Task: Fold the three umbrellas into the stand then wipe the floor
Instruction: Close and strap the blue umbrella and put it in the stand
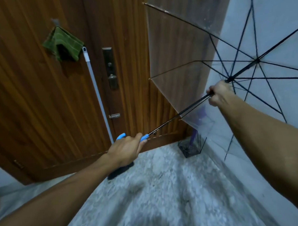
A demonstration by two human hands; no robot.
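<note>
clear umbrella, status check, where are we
Left hand grips blue handle; right hand grips shaft near runner. Clear umbrella open. Purple umbrella in stand. Nothing in the way.

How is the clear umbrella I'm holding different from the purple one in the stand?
The clear umbrella is spread open; the purple umbrella is folded. The clear one is held off the floor by the left hand and right hand; the purple one stands untouched in the wire stand.

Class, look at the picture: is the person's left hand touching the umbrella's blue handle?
Touching. The head view shows the left hand curled round the blue handle, blue showing on both sides of the fist.
</note>
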